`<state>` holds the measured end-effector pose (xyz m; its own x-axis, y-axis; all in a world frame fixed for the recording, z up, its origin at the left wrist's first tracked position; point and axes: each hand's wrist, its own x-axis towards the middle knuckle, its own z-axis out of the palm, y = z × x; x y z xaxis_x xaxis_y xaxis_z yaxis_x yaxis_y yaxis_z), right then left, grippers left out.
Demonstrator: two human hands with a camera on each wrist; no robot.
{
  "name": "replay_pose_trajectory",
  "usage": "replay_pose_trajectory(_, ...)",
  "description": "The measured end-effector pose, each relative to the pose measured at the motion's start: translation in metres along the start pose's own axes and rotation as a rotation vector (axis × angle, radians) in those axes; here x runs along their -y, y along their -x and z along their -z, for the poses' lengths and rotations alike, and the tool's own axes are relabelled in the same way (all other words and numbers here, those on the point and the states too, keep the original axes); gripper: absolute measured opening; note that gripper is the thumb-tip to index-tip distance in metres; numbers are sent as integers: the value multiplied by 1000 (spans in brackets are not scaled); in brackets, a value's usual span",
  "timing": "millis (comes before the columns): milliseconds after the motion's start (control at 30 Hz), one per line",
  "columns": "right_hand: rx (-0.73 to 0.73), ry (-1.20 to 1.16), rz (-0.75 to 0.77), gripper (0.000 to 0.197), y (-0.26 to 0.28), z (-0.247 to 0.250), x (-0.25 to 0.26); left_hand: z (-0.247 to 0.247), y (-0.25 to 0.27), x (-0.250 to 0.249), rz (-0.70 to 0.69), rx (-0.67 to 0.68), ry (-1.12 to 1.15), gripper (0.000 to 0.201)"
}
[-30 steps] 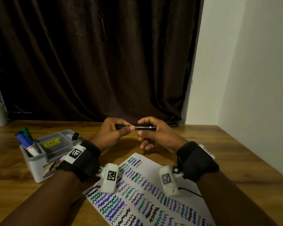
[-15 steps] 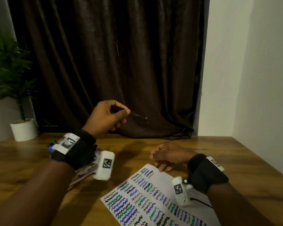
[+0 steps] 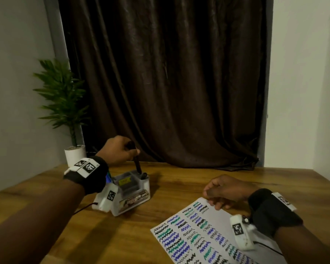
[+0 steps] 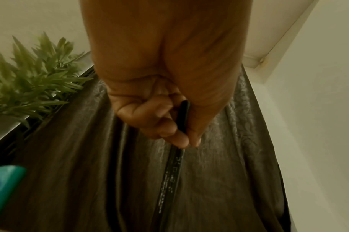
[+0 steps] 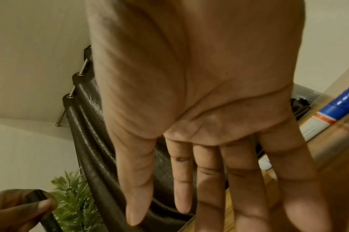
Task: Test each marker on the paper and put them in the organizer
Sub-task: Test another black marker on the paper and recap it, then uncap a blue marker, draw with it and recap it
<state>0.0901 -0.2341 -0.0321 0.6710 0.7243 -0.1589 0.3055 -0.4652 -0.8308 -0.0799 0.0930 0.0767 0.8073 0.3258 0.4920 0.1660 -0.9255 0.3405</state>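
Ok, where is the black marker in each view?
Head: black marker left of centre, in the left hand, over the organizer.
Left wrist: centre, running down from the fingers.
Right wrist: bottom-left corner.
Shared landmark: potted plant.

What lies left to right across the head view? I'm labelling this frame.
Green potted plant in a white pot → left hand gripping a black marker → grey plastic organizer → white paper with squiggles → right hand.
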Motion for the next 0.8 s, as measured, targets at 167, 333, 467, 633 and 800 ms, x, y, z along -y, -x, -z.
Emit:
replay_pose_trajectory(167, -9, 30, 4, 30, -1, 2, -2, -41, -12, 16, 24, 147, -114, 20)
replay_pose_trajectory(333, -29, 32, 5, 31, -2, 3, -3, -57, -14, 21, 48, 253, -205, 17)
replay_pose_trajectory(467, -74, 36, -1, 27, -1, 6, -2, -33, -16, 12, 19, 193, -152, 24)
replay_pose_trajectory(633, -200, -19, 15, 22, 4, 20, -2, 13, -4, -42, -122, -87, 101, 18)
replay_pose_trajectory(800, -445, -29, 89, 12, 11, 40, -8, -14, 10, -104, -226, -48, 697, 16)
